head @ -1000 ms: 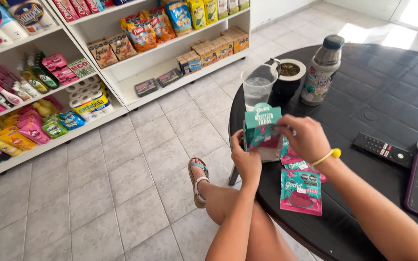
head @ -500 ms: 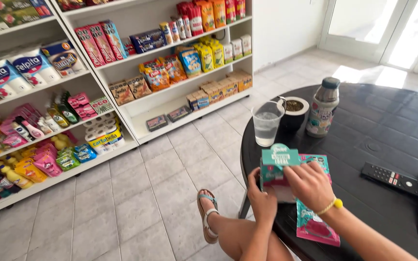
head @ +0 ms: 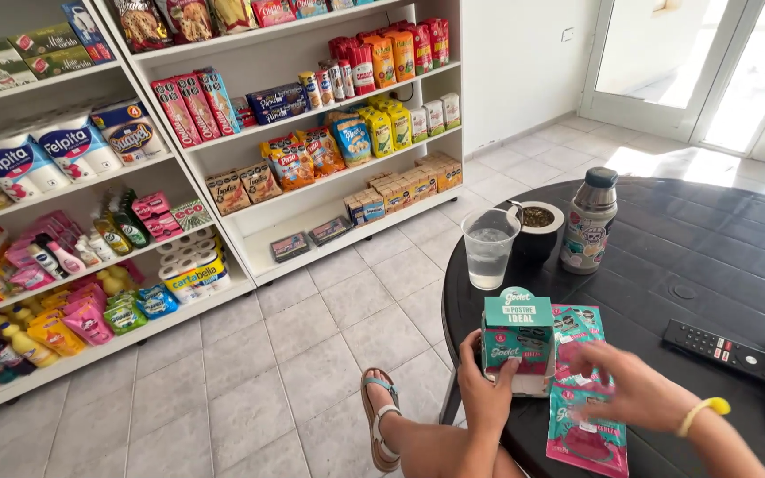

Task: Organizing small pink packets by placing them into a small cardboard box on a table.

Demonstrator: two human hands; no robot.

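step in hand: the left hand [head: 486, 387] steadied a small teal display box [head: 517, 341] standing upright at the near edge of the round black worktop [head: 692, 257]; its grip was closed on the box's left side, thumb across the front.
right hand: the right hand [head: 623, 387] hovered just right of the box, over the flat sachets [head: 584, 389]; fingers loosely spread and blurred, grasping nothing that could be seen.
box position: upright, top flap raised, touching the sachets that lay behind and beside it.
next move, as a judgement: it likely called for the free hand to pinch one sachet by its edge while the other hand kept the light box from tipping.
count, sachets: at least two pink-and-teal ones, overlapping; an exact count could not be told.
count, boxes: one.
count, drinkware: one clear plastic cup of water [head: 490, 248], one dark mate cup [head: 538, 228], one steel flask [head: 589, 221].
count, other: one remote control [head: 720, 350], well apart to the right.
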